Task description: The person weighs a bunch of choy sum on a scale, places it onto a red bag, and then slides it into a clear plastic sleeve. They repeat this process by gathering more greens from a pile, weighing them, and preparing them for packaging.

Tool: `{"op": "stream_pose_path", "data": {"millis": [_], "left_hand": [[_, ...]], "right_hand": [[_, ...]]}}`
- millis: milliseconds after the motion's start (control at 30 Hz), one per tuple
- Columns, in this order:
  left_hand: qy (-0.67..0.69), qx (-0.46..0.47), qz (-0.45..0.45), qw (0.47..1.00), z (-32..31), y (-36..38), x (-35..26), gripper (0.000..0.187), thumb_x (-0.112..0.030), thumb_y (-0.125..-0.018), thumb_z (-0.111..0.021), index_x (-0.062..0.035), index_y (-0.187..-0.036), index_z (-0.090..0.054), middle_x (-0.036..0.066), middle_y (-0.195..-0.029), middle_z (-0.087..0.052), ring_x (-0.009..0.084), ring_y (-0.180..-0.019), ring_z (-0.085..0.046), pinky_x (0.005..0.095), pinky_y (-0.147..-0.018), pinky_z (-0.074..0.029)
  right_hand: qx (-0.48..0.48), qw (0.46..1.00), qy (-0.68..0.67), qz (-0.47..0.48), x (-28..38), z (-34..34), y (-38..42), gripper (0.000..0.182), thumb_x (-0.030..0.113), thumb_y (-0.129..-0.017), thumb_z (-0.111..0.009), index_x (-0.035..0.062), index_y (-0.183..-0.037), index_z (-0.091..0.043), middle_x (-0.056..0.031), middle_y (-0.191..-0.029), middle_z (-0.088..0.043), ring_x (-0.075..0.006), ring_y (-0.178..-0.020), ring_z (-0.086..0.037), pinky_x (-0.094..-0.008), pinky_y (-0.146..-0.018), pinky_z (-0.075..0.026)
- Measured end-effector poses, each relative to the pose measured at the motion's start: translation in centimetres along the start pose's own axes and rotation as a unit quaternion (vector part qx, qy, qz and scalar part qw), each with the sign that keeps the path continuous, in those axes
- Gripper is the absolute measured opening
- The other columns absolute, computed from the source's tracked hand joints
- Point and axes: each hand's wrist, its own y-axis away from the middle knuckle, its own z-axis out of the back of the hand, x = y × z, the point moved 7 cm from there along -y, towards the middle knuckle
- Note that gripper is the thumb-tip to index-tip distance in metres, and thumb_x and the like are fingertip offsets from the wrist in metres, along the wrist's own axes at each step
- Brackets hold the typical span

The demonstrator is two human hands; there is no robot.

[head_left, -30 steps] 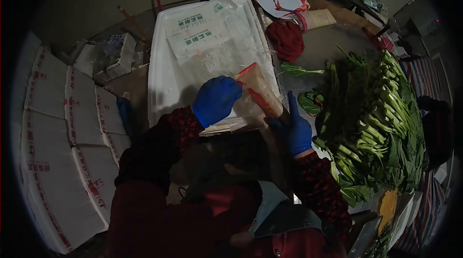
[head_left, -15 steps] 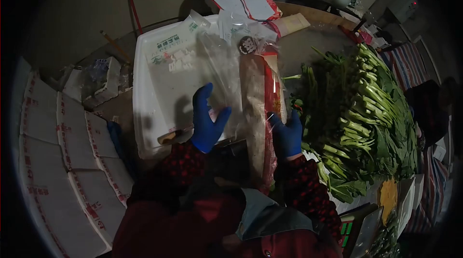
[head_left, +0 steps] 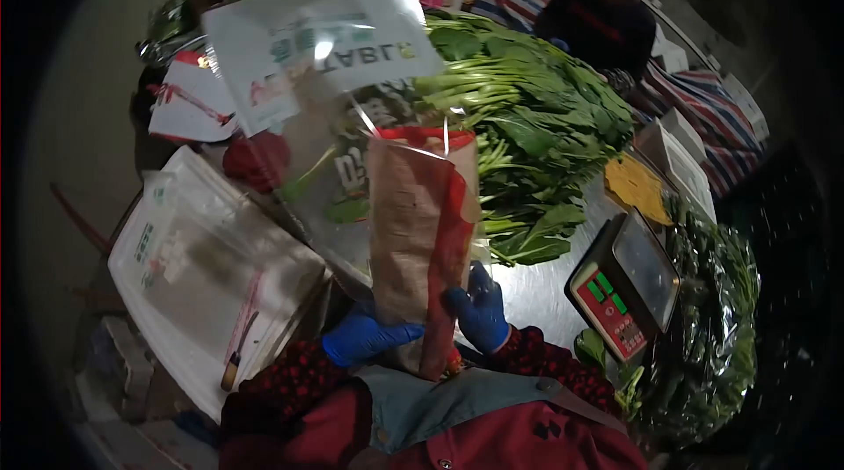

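Note:
A clear printed plastic bag (head_left: 330, 57) rises in front of me, with a brown and red paper-like wrap (head_left: 409, 224) inside or behind it. At the wrap's lower left, my blue-gloved left hand (head_left: 365, 335) presses with its fingers reaching across the front. My blue-gloved right hand (head_left: 479, 310) pinches the wrap's lower right edge between thumb and fingers. Beyond the wrap, leafy green vegetables (head_left: 545, 127) lie in a long pile, their pale stems facing left. Whatever the wrap contains is mostly hidden.
A white foam box (head_left: 207, 241) with a knife (head_left: 236, 360) is on the left. To the right sit a scale (head_left: 620, 281), a yellow cloth (head_left: 635, 187) and bagged greens (head_left: 708, 320). A person (head_left: 602, 17) is at the back right. A white-red card (head_left: 189, 105) lies back left.
The view has turned right. The wrap and bag now stand up in front of me, and both hands have closed in on the wrap's lower sides from apart.

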Motion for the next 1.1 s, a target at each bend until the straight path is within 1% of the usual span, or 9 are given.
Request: {"op": "stream_pose_path", "data": {"millis": [167,400,433,500,633,800,867,1033,1100], "left_hand": [[0.071,0.163,0.011,0.984,-5.9,-4.2,0.9,0.058,-0.011,-0.078,-0.067,-0.0027,-0.127,-0.038,0.008,-0.119,-0.051,0.0163,-0.108,-0.049,0.0305,-0.091,-0.042],[0.078,0.316,0.1,0.94,-14.4,-9.1,1.1,0.05,-0.031,-0.084,-0.06,-0.0004,-0.121,-0.046,0.007,-0.111,-0.055,0.0137,-0.101,-0.051,0.0279,-0.089,-0.041],[0.062,0.346,0.096,0.931,-15.6,-10.2,1.0,0.052,-0.039,-0.086,-0.057,-0.0002,-0.119,-0.049,0.007,-0.107,-0.057,0.0129,-0.098,-0.052,0.0272,-0.088,-0.041],[0.015,0.346,0.055,0.937,-17.6,-11.7,-2.3,0.057,-0.051,-0.087,-0.048,-0.0003,-0.114,-0.052,0.006,-0.103,-0.057,0.0113,-0.09,-0.053,0.0258,-0.082,-0.043],[-0.019,0.324,0.146,0.935,-20.2,-12.3,-7.0,0.068,-0.062,-0.085,-0.037,0.0004,-0.099,-0.058,0.01,-0.088,-0.061,0.0183,-0.073,-0.061,0.0301,-0.067,-0.049],[0.115,0.444,0.103,0.883,-22.6,-12.5,-9.8,0.062,-0.053,-0.091,-0.031,0.0011,-0.117,-0.045,0.015,-0.099,-0.059,0.0283,-0.088,-0.061,0.0372,-0.08,-0.05],[0.164,0.371,0.122,0.906,-22.4,-14.1,-10.2,0.066,-0.056,-0.089,-0.029,0.0012,-0.118,-0.044,0.017,-0.1,-0.059,0.0312,-0.093,-0.06,0.0413,-0.08,-0.05],[0.116,0.363,0.138,0.914,-24.0,-13.3,-11.8,0.069,-0.059,-0.088,-0.027,0.0003,-0.118,-0.045,0.017,-0.099,-0.06,0.0299,-0.093,-0.06,0.0408,-0.081,-0.049],[0.128,0.393,0.111,0.904,-25.9,-12.9,-13.4,0.07,-0.06,-0.087,-0.027,0.0003,-0.116,-0.046,0.018,-0.1,-0.059,0.0292,-0.094,-0.06,0.0403,-0.081,-0.049]], "right_hand": [[-0.047,0.911,0.385,0.142,1.1,6.1,7.6,0.018,0.009,-0.058,-0.066,0.0092,-0.074,-0.057,-0.0099,-0.068,-0.053,-0.0271,-0.061,-0.055,-0.0359,-0.051,-0.044],[-0.211,0.815,0.514,0.163,4.4,14.1,10.0,0.012,0.005,-0.066,-0.063,0.0049,-0.074,-0.055,-0.0112,-0.078,-0.054,-0.0282,-0.066,-0.055,-0.0354,-0.053,-0.045],[-0.261,0.91,0.315,0.07,2.9,17.8,9.9,0.01,0.006,-0.07,-0.063,0.0048,-0.076,-0.055,-0.0101,-0.08,-0.054,-0.0259,-0.068,-0.056,-0.0348,-0.055,-0.045],[-0.325,0.911,0.24,0.078,2.5,23.4,10.1,0.006,0.008,-0.078,-0.06,0.0046,-0.082,-0.057,-0.0079,-0.085,-0.056,-0.0205,-0.071,-0.057,-0.0327,-0.059,-0.047],[-0.203,0.969,-0.137,0.027,7.8,27.3,7.4,0.018,0.017,-0.086,-0.053,0.0043,-0.097,-0.059,-0.0069,-0.095,-0.058,-0.0173,-0.078,-0.058,-0.0291,-0.068,-0.048],[-0.24,0.747,0.529,0.323,13.0,28.3,7.9,0.027,0.019,-0.083,-0.054,0.003,-0.105,-0.058,-0.01,-0.097,-0.062,-0.0156,-0.075,-0.059,-0.028,-0.065,-0.048],[-0.253,0.901,0.303,0.179,15.5,29.2,6.4,0.018,0.011,-0.08,-0.056,0.0009,-0.093,-0.063,-0.009,-0.082,-0.065,-0.0149,-0.069,-0.059,-0.0281,-0.063,-0.047],[-0.25,0.885,0.356,0.167,14.8,30.4,5.0,0.011,0.005,-0.078,-0.056,-0.0015,-0.08,-0.064,-0.0054,-0.066,-0.063,-0.0099,-0.064,-0.057,-0.0257,-0.062,-0.046],[-0.236,0.922,0.306,0.001,11.8,32.4,5.5,0.017,0.007,-0.079,-0.057,-0.0002,-0.094,-0.063,-0.0059,-0.077,-0.064,-0.0102,-0.069,-0.058,-0.0249,-0.066,-0.046]]}}
